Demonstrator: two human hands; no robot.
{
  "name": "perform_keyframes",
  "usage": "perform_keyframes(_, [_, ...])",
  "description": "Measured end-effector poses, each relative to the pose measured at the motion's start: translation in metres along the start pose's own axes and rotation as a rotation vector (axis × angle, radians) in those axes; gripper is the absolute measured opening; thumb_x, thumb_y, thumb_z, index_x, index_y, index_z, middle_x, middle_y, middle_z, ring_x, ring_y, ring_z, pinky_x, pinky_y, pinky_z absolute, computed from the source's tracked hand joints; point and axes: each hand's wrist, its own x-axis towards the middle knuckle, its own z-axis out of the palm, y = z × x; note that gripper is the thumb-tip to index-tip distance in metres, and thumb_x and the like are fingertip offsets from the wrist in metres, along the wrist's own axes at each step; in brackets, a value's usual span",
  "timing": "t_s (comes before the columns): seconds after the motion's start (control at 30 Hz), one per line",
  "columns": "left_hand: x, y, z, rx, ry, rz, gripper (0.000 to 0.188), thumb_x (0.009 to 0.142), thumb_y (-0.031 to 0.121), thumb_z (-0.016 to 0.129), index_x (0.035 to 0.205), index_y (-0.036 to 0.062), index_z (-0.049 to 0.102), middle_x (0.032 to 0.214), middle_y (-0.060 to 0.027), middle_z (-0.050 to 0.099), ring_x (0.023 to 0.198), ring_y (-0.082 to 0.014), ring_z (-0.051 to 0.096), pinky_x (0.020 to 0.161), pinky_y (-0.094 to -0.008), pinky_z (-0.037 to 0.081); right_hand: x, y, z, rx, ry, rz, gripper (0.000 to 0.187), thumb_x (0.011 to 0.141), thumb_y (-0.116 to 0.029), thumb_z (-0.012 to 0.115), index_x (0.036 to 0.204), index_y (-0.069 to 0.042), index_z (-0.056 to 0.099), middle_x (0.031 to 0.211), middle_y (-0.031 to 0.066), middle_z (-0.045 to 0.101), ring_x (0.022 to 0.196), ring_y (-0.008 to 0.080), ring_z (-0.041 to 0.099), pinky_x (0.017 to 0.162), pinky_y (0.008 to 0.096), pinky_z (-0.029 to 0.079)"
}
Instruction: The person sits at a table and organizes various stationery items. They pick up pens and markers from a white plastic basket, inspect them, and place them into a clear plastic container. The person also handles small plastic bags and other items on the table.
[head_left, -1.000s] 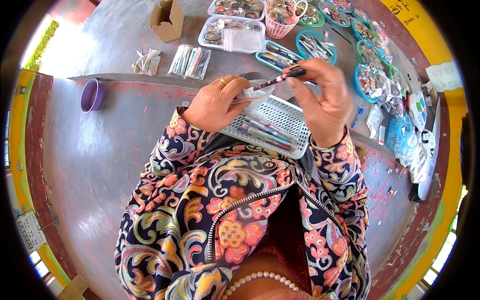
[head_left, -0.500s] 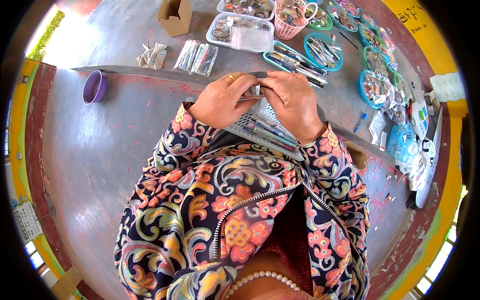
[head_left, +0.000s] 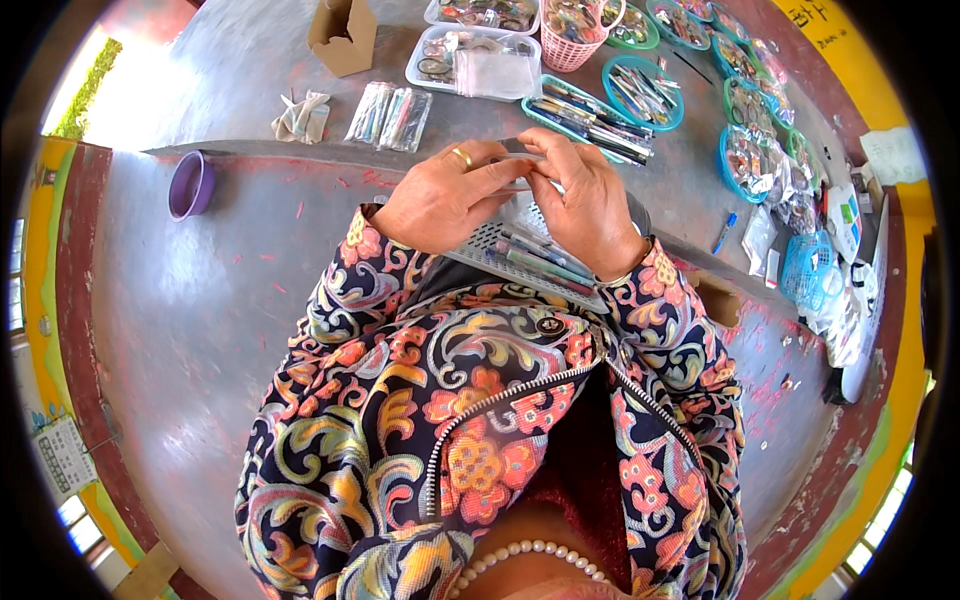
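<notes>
Both of my hands meet at the middle, above my lap. My left hand [head_left: 440, 200], with a ring on one finger, is closed in a pinch on a clear plastic bag [head_left: 515, 187]. My right hand [head_left: 585, 205] has its thumb and fingertips pressed together on the same bag's edge, touching the left fingertips. Most of the bag is hidden by the fingers. Below the hands, a light grey perforated basket [head_left: 490, 250] rests on my lap, holding several pens [head_left: 545, 262].
Ahead on the raised ledge lie bagged pens [head_left: 390, 115], a cloth [head_left: 302, 117], a cardboard box [head_left: 343, 38], white trays [head_left: 420, 72], a pink basket [head_left: 568, 52] and a blue pen basket [head_left: 607, 92]. More filled baskets line the right. A purple tub [head_left: 191, 186] sits at left.
My right fingers have lifted and shifted along the bag's edge, and my left fingers have moved slightly toward them. The basket of pens stays on my lap.
</notes>
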Motion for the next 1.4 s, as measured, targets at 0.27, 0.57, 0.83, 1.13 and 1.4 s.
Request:
perform_keyframes(0.27, [-0.002, -0.002, 0.001, 0.036, -0.029, -0.034, 0.032, 0.079, 0.005, 0.066, 0.11, 0.0047, 0.06, 0.11, -0.0156, 0.057, 0.094, -0.034, 0.059, 0.079, -0.0392, 0.05, -0.009, 0.003, -0.022, 0.137, 0.121, -0.034, 0.035, 0.08, -0.004, 0.06, 0.114, -0.007, 0.057, 0.093, 0.0109, 0.067, 0.092, 0.0298, 0.061, 0.079, 0.0374, 0.048])
perform_keyframes(0.57, [-0.004, -0.004, 0.001, 0.077, -0.036, 0.001, 0.038, 0.079, 0.006, 0.066, 0.116, 0.0054, 0.058, 0.113, -0.0173, 0.056, 0.1, -0.0357, 0.057, 0.082, -0.0401, 0.049, -0.069, 0.04, -0.007, 0.01, -0.408, 0.337, 0.019, 0.077, -0.014, 0.061, 0.091, -0.002, 0.063, 0.083, 0.0163, 0.063, 0.08, 0.0328, 0.061, 0.072, 0.0412, 0.048])
perform_keyframes(0.83, [-0.005, -0.007, 0.003, 0.076, -0.018, 0.021, 0.034, 0.083, 0.012, 0.063, 0.115, 0.0051, 0.056, 0.108, -0.0196, 0.056, 0.095, -0.0376, 0.056, 0.08, -0.0424, 0.048, -0.083, 0.047, 0.0, -0.045, -0.52, 0.365, 0.018, 0.075, -0.017, 0.06, 0.083, -0.002, 0.062, 0.079, 0.017, 0.061, 0.08, 0.0357, 0.06, 0.072, 0.0441, 0.046])
perform_keyframes(1.13, [-0.005, -0.008, 0.003, 0.063, -0.021, 0.02, 0.034, 0.082, 0.011, 0.062, 0.115, 0.0049, 0.056, 0.109, -0.0194, 0.056, 0.096, -0.0375, 0.056, 0.081, -0.0424, 0.048, -0.08, 0.043, -0.016, 0.105, -0.566, 0.508, 0.019, 0.074, -0.017, 0.06, 0.086, -0.002, 0.061, 0.078, 0.0168, 0.062, 0.075, 0.0336, 0.061, 0.068, 0.0409, 0.047])
perform_keyframes(1.4, [-0.006, -0.008, 0.003, 0.072, -0.026, 0.011, 0.034, 0.082, 0.011, 0.063, 0.115, 0.0054, 0.057, 0.109, -0.0194, 0.056, 0.1, -0.0371, 0.055, 0.082, -0.0426, 0.048, -0.084, 0.053, -0.043, 0.664, -0.255, 0.663, 0.016, 0.082, -0.004, 0.061, 0.098, -0.003, 0.058, 0.086, 0.006, 0.064, 0.078, 0.0127, 0.062, 0.066, 0.0259, 0.05])
